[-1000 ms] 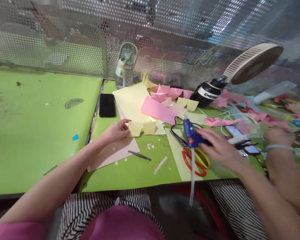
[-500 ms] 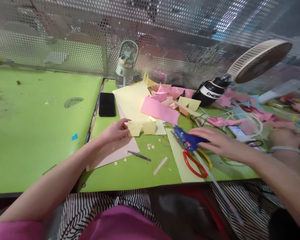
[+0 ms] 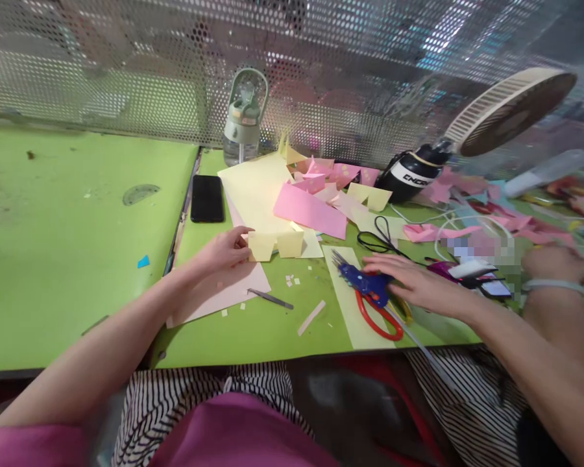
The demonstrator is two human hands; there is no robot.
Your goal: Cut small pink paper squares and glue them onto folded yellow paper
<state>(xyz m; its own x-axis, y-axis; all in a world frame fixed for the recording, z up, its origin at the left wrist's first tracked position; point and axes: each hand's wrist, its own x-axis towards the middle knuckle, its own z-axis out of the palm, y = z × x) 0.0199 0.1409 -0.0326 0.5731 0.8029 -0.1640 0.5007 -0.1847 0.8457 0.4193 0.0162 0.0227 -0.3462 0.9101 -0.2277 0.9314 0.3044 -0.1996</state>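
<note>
My left hand (image 3: 226,249) is closed on the left end of a folded cream paper piece (image 3: 289,245), which has a gap between its two upright flaps. My right hand (image 3: 413,284) has its fingers stretched out over and beside a blue glue gun (image 3: 370,285). The glue gun lies across scissors with a red handle loop (image 3: 379,326) and a yellow one, and a long translucent glue stick (image 3: 421,347) trails from its rear. Beneath the scissors is a pale yellow sheet (image 3: 357,327). Tweezers (image 3: 271,298) and a pale strip (image 3: 311,318) lie between my hands.
A pink sheet (image 3: 219,299) lies under my left wrist. Behind are a phone (image 3: 207,199), a bottle (image 3: 242,123), pink and cream paper pieces (image 3: 311,209) and a fan (image 3: 511,113). Cables (image 3: 382,237) run at right, near another person's hand (image 3: 555,266).
My right hand has lowered the glue gun onto the scissors and its fingers have loosened from it. The left hand keeps hold of the folded paper. A dark cable loop shows more plainly.
</note>
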